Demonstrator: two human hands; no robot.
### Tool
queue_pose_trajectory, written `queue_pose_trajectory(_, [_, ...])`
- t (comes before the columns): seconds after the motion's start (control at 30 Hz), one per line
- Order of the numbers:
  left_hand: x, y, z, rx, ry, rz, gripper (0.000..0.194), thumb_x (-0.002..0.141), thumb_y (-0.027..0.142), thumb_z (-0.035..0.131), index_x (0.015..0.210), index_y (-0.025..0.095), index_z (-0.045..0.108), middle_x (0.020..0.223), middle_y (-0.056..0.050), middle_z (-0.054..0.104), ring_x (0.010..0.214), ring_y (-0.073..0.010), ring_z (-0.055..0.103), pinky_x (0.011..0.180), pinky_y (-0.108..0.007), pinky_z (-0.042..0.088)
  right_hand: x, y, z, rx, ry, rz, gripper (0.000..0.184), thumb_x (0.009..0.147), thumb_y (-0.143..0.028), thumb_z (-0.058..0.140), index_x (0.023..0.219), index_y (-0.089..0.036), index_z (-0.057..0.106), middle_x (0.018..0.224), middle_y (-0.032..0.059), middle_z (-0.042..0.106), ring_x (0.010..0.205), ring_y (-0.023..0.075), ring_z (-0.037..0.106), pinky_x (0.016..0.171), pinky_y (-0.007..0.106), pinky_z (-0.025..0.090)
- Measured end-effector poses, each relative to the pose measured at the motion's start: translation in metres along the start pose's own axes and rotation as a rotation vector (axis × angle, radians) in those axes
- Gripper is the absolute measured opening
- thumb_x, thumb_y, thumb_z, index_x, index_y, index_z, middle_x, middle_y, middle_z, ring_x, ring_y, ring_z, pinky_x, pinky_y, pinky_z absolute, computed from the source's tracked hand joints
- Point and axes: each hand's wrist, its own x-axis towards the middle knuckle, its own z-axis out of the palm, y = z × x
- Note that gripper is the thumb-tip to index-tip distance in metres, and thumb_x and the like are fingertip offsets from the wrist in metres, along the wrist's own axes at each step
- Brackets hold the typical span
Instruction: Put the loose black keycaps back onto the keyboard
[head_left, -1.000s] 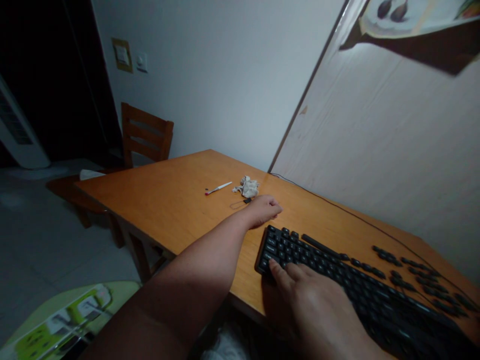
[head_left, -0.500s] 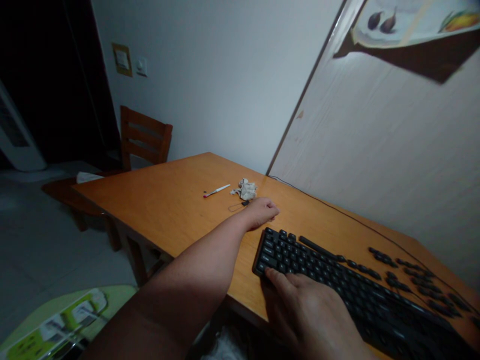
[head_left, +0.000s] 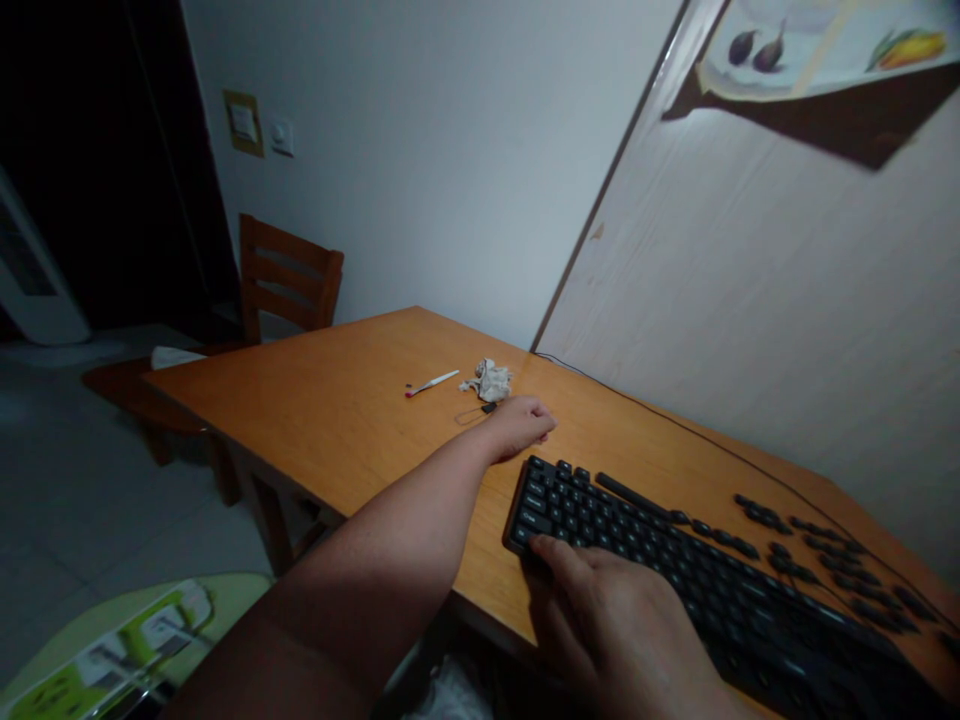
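A black keyboard (head_left: 660,560) lies slantwise along the near side of the wooden table. My right hand (head_left: 630,610) is over its near left corner, one finger stretched out with its tip on a key there. The other fingers of that hand are mostly hidden. Past the keyboard's left end, my left hand (head_left: 525,420) rests on the table with its fingers curled in, and nothing shows in them. Just beyond the keyboard lies a long black bar (head_left: 634,497) like a space-bar keycap. Loose black keycaps (head_left: 761,513) lie in rows farther right.
Near my left hand are a crumpled grey cloth (head_left: 489,381), a small black item with a loop (head_left: 488,408) and a white brush-like stick (head_left: 435,383). A cable (head_left: 660,412) runs along the wall. A wooden chair (head_left: 289,270) stands beyond; a green stool (head_left: 232,590) holds a power strip (head_left: 64,692).
The view has shifted very slightly. Both hands and the keyboard look the same as before.
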Motion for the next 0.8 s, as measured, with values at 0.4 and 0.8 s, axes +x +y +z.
queue_pose_trajectory(0.4, [0.003,-0.005,0.0,-0.017,-0.002,-0.004,0.015,0.075,0.028,0.063,0.079,0.014,0.064,0.068,-0.002,0.066,0.065,-0.0136,0.06,0.061,-0.023,0.046,-0.001,0.002,0.0,0.124,0.012,0.036,0.037,0.088,-0.017,0.048,0.119,-0.024,0.065,0.093,0.0033,0.075,0.083,0.019,0.071,0.072,0.028,0.051])
queue_pose_trajectory(0.8, [0.001,-0.004,-0.002,-0.047,0.006,0.009,0.013,0.076,0.029,0.063,0.079,0.016,0.061,0.067,0.0,0.064,0.065,-0.0129,0.06,0.061,-0.023,0.044,0.052,0.086,-0.042,0.191,0.062,0.286,0.022,0.09,-0.034,0.052,0.095,-0.022,0.07,0.07,0.0005,0.067,0.063,0.0159,0.06,0.057,0.025,0.037])
